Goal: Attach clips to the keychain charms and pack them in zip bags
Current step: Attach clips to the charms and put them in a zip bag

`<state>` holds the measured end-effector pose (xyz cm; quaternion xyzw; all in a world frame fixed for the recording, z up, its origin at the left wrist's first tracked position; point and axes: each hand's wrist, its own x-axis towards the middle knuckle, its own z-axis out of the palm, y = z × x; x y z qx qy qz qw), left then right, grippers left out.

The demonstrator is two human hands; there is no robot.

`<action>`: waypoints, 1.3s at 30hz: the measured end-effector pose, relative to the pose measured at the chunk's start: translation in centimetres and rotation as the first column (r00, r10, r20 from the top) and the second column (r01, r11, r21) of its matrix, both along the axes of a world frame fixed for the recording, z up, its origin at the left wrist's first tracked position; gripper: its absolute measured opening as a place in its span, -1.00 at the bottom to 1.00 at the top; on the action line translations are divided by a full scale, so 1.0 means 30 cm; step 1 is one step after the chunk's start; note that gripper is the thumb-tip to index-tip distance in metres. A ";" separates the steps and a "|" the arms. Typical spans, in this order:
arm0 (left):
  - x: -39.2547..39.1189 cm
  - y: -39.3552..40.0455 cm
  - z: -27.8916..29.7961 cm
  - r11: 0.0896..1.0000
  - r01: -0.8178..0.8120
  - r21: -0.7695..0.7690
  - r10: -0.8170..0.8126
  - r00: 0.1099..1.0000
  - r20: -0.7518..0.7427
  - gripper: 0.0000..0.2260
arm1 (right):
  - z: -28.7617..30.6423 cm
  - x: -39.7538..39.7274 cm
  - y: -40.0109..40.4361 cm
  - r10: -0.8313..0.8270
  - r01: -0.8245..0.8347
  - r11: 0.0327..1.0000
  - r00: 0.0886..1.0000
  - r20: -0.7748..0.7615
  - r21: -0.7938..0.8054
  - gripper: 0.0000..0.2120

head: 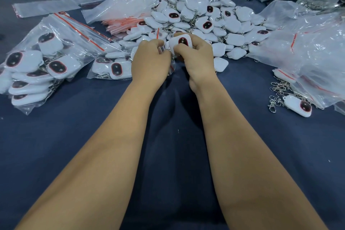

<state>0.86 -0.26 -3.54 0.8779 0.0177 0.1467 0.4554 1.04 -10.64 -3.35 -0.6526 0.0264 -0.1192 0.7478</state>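
Two hands meet over the surface [168, 155]: the right hand [196, 56] curls its fingers round a charm [182, 41], the left hand [149, 59] pinches a clear bag [165, 52]. By my judgement packing is partway: filled bags [35, 67] lie left, a heap [205, 22] and clips [276, 93] remain. No legible writing.

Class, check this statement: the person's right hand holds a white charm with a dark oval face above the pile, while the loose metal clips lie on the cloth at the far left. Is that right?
Not quite. The right hand does hold the white charm, but the loose metal clips lie on the cloth at the far right, beside a single charm, as the head view shows. Filled zip bags are on the left.
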 end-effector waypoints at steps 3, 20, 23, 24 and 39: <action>0.002 0.000 -0.005 1.000 -0.003 0.002 0.003 1.000 0.011 -0.61 | -0.006 0.002 0.004 -0.042 0.042 0.999 0.999 -0.034 -0.029 -0.75; -0.011 0.000 0.005 0.989 0.018 -0.147 -0.008 0.998 0.069 -0.83 | 0.000 -0.015 0.006 0.087 -0.094 0.990 0.993 -0.074 -0.109 -0.71; -0.005 0.002 0.004 0.989 0.016 -0.149 -0.011 0.999 0.038 -0.82 | 0.000 -0.015 0.002 0.094 -0.103 0.986 0.993 -0.073 -0.133 -0.73; -0.003 0.002 0.003 0.988 0.011 -0.155 -0.007 1.000 0.030 -0.81 | 0.000 -0.016 0.000 0.099 -0.108 0.985 0.993 -0.069 -0.138 -0.73; -0.007 0.005 -0.002 0.987 0.025 -0.160 -0.021 1.000 0.023 -0.83 | 0.003 -0.009 0.010 0.128 -0.137 0.976 0.990 -0.066 -0.170 -0.82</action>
